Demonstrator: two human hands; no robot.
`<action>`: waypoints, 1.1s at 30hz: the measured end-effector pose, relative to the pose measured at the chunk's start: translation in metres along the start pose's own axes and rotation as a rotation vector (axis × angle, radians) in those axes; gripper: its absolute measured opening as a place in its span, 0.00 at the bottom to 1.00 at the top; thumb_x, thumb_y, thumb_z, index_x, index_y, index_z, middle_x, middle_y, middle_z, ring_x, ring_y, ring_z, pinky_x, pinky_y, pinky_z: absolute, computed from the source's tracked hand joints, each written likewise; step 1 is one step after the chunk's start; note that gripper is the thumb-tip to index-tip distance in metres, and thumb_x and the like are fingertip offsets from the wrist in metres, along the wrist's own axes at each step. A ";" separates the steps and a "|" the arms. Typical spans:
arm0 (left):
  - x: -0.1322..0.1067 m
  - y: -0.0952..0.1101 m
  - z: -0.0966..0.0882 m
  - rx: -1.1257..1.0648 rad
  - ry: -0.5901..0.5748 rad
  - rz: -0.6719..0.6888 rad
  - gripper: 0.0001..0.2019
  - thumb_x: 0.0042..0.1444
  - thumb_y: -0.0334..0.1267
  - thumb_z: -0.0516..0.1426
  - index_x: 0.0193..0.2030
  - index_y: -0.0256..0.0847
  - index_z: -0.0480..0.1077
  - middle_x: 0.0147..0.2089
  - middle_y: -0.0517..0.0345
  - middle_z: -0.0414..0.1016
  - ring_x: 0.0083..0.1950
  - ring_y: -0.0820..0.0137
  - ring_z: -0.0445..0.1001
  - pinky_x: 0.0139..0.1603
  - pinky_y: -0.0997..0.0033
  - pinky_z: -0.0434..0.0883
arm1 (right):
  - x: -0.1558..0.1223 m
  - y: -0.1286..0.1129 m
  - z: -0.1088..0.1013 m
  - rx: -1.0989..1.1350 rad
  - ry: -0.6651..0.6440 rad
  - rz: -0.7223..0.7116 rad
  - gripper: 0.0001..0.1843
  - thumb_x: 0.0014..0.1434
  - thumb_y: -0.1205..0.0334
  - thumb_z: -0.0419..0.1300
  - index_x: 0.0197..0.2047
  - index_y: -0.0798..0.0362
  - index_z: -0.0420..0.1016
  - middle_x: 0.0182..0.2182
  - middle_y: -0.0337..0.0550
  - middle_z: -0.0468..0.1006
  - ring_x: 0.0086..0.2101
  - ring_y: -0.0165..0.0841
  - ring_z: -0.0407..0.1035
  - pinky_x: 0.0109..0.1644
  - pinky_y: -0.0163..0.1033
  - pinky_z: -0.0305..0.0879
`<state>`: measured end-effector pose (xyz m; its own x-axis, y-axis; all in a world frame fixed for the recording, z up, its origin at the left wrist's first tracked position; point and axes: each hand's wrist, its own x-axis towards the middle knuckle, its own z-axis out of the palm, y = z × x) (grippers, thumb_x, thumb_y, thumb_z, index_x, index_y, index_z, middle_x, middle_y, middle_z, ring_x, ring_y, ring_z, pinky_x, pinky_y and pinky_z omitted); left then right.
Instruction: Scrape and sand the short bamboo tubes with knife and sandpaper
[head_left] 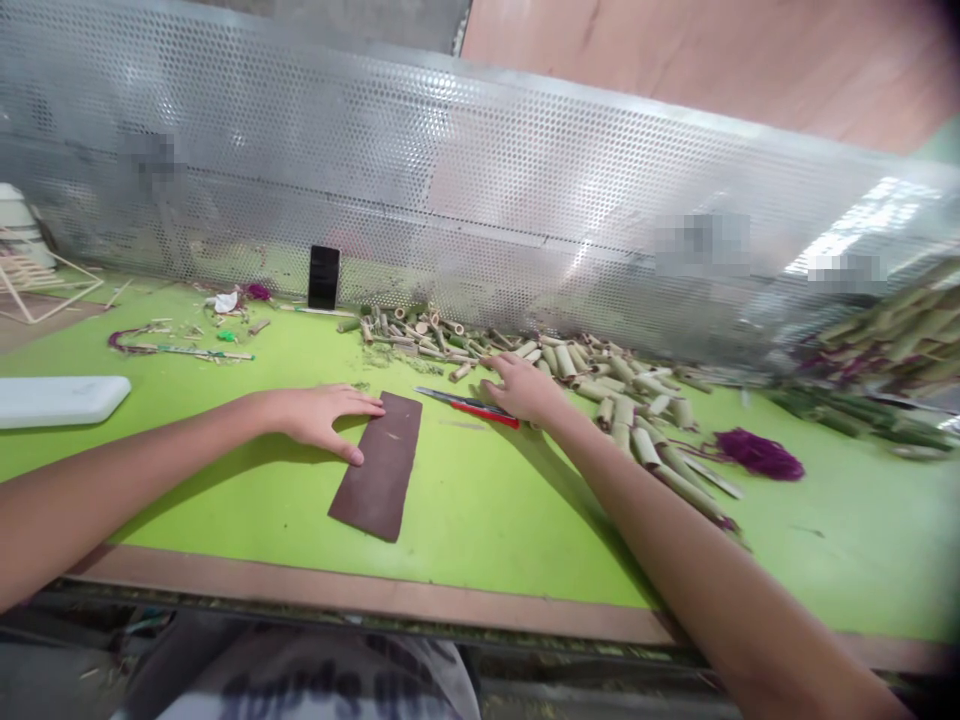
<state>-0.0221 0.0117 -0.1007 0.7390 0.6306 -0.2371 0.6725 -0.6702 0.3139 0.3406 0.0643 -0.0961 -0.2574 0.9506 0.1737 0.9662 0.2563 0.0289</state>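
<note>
My left hand (324, 418) lies flat on the green table (487, 520), fingers spread, its fingertips resting on the upper left edge of a brown rectangular pad (379, 468). My right hand (521, 388) reaches forward to the pile of short bamboo tube pieces (600, 385), fingers extended and touching pieces at the pile's near left edge; whether it grips one is hidden. A red-handled knife (469, 404) lies on the table just left of and under my right hand.
A perforated metal screen (480, 200) runs along the table's far side. A black phone (323, 277) leans against it. A white tray (60, 399) sits far left. Purple thread (759, 453) lies right, longer bamboo stalks (885, 350) far right.
</note>
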 end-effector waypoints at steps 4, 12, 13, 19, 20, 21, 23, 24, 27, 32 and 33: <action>0.000 -0.001 0.001 0.004 0.003 -0.003 0.48 0.55 0.71 0.54 0.76 0.50 0.49 0.78 0.53 0.44 0.77 0.50 0.44 0.73 0.49 0.48 | 0.004 -0.018 0.006 0.032 -0.055 -0.184 0.28 0.69 0.57 0.47 0.70 0.49 0.63 0.68 0.46 0.64 0.64 0.47 0.59 0.67 0.55 0.57; 0.000 0.001 -0.001 0.009 -0.001 -0.007 0.48 0.55 0.71 0.55 0.76 0.49 0.49 0.78 0.53 0.44 0.77 0.52 0.43 0.74 0.50 0.47 | 0.006 -0.019 0.008 -0.013 -0.105 -0.157 0.29 0.67 0.65 0.46 0.69 0.54 0.64 0.66 0.51 0.66 0.62 0.48 0.62 0.64 0.51 0.60; 0.000 0.001 -0.001 0.007 0.000 -0.009 0.48 0.55 0.71 0.55 0.76 0.49 0.49 0.78 0.53 0.44 0.77 0.51 0.44 0.74 0.49 0.47 | 0.006 -0.019 0.008 -0.010 -0.108 -0.159 0.29 0.66 0.65 0.46 0.68 0.55 0.65 0.65 0.52 0.68 0.61 0.48 0.63 0.63 0.51 0.61; 0.000 -0.001 0.001 0.002 0.009 0.005 0.47 0.55 0.71 0.54 0.76 0.51 0.49 0.78 0.52 0.44 0.77 0.51 0.44 0.73 0.50 0.48 | 0.007 -0.021 0.006 0.010 -0.074 -0.108 0.24 0.66 0.65 0.48 0.61 0.56 0.73 0.58 0.56 0.75 0.55 0.47 0.69 0.58 0.48 0.65; 0.000 -0.001 0.001 0.004 0.012 0.006 0.47 0.55 0.71 0.54 0.76 0.51 0.49 0.78 0.53 0.44 0.77 0.51 0.44 0.73 0.50 0.48 | 0.007 -0.021 0.005 0.014 -0.062 -0.101 0.24 0.66 0.64 0.48 0.61 0.56 0.73 0.58 0.55 0.75 0.55 0.47 0.69 0.57 0.48 0.66; 0.000 -0.002 0.001 0.005 0.014 0.005 0.47 0.55 0.71 0.54 0.76 0.52 0.49 0.78 0.53 0.44 0.77 0.51 0.44 0.73 0.50 0.48 | 0.007 -0.021 0.005 0.017 -0.049 -0.096 0.23 0.66 0.64 0.48 0.61 0.55 0.73 0.58 0.55 0.75 0.55 0.47 0.69 0.57 0.48 0.66; 0.000 -0.001 0.001 0.004 0.012 0.000 0.47 0.55 0.71 0.54 0.76 0.51 0.49 0.78 0.53 0.44 0.77 0.51 0.44 0.73 0.49 0.48 | 0.007 -0.021 0.005 0.024 -0.037 -0.098 0.23 0.66 0.64 0.48 0.60 0.54 0.74 0.57 0.54 0.75 0.56 0.46 0.68 0.58 0.48 0.65; 0.000 -0.001 0.001 0.003 0.009 -0.003 0.47 0.55 0.71 0.54 0.76 0.51 0.49 0.78 0.53 0.44 0.77 0.51 0.44 0.73 0.49 0.48 | 0.006 -0.021 0.005 0.027 -0.039 -0.104 0.23 0.65 0.65 0.49 0.59 0.54 0.75 0.57 0.54 0.75 0.56 0.46 0.68 0.58 0.47 0.65; 0.000 0.000 0.000 0.004 -0.001 -0.008 0.48 0.55 0.71 0.55 0.76 0.49 0.49 0.78 0.53 0.43 0.77 0.52 0.43 0.74 0.49 0.47 | 0.006 -0.021 0.005 0.031 -0.054 -0.113 0.21 0.64 0.66 0.50 0.54 0.55 0.78 0.58 0.54 0.73 0.57 0.46 0.67 0.60 0.49 0.64; 0.000 0.000 0.001 -0.005 0.005 -0.012 0.48 0.55 0.71 0.55 0.76 0.50 0.49 0.78 0.54 0.44 0.77 0.51 0.43 0.74 0.49 0.47 | 0.009 -0.023 0.005 0.061 -0.097 -0.066 0.28 0.61 0.68 0.52 0.65 0.53 0.70 0.66 0.51 0.65 0.64 0.50 0.58 0.66 0.54 0.57; 0.000 0.000 0.001 -0.006 0.007 -0.011 0.48 0.54 0.71 0.55 0.76 0.50 0.49 0.78 0.55 0.44 0.77 0.51 0.43 0.74 0.49 0.47 | 0.010 -0.024 0.005 0.076 -0.117 -0.056 0.29 0.62 0.69 0.52 0.66 0.52 0.69 0.66 0.50 0.65 0.64 0.50 0.58 0.66 0.54 0.57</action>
<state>-0.0225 0.0114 -0.1014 0.7311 0.6406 -0.2346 0.6805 -0.6607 0.3168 0.3149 0.0686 -0.1003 -0.3155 0.9472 0.0581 0.9473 0.3179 -0.0397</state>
